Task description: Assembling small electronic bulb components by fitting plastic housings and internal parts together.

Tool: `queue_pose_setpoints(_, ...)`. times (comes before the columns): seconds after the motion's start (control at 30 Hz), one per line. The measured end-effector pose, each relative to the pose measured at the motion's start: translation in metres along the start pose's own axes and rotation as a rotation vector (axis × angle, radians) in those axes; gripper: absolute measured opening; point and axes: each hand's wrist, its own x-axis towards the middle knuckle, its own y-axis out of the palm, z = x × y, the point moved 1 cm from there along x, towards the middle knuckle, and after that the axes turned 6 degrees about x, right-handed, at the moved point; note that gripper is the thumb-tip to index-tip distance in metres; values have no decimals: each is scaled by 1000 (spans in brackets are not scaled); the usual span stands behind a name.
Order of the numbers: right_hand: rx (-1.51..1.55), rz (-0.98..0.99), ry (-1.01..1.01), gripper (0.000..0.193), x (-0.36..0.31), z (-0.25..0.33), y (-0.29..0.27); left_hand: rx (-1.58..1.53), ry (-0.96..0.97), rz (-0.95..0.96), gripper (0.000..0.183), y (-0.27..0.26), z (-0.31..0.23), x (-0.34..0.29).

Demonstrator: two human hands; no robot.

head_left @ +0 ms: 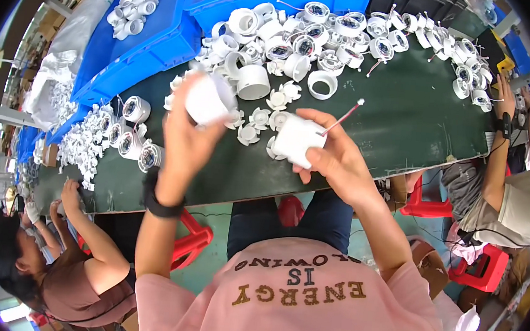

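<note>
Above the near part of the green table, my left hand (183, 133) is closed around a white plastic ring-shaped housing (210, 99), slightly blurred. To its right, my right hand (343, 167) grips a white fan-like housing (297, 140) between thumb and fingers. A thin red-and-white wire (344, 117) with a small white plug sticks up from that housing. The two held parts are apart. Small white fan blades (260, 119) lie on the table between and behind my hands. Just beyond them stands a loose white ring (322, 85).
A heap of white housings (299, 38) covers the far side of the table (403, 124). Blue bins (129, 56) with white rings stand at the back left. Several assembled units (132, 143) and small white pieces (85, 142) lie left. Co-workers (86, 269) sit on both sides.
</note>
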Motion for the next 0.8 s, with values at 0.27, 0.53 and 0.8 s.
queue_pose_setpoints(0.27,-562,199,-174,58,-20,-2,31,-737,-349,139,94,7,-85,-87)
queue_pose_setpoints(0.53,-856,180,-361,64,-41,-32,43,-614,-276,-129,42,20,-76,-108)
queue_pose_setpoints(0.8,-782,152,-296,63,-48,-37,50,-392,49,-111,53,15,-66,-117)
